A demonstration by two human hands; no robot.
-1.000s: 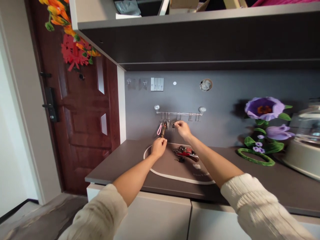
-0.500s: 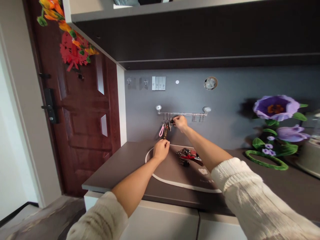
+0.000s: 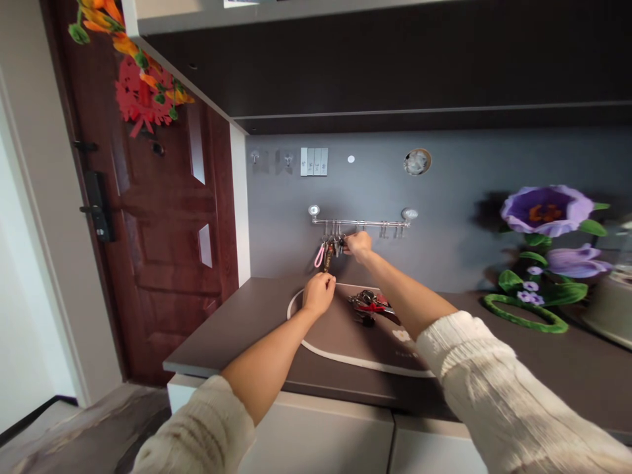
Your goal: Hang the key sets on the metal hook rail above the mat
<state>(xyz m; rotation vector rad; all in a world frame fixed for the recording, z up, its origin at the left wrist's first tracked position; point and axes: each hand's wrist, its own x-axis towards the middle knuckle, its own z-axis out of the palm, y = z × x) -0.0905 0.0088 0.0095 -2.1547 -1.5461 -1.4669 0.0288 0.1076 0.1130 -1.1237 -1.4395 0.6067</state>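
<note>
My right hand (image 3: pixel 358 243) is up at the hook rail (image 3: pixel 375 224) on the wall, fingers pinched on a small key (image 3: pixel 342 243) beside the hanging keys (image 3: pixel 326 254). My left hand (image 3: pixel 318 294) hovers over the mat (image 3: pixel 345 349), fingers curled together. A key bunch (image 3: pixel 369 304) lies just beside it.

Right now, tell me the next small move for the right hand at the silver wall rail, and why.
Probably lower the right hand slightly so the small dark keys settle on their hook: it pinches them right under the silver hook rail, beside the pink-looped key bunch; whether they hang yet is unclear.
</note>
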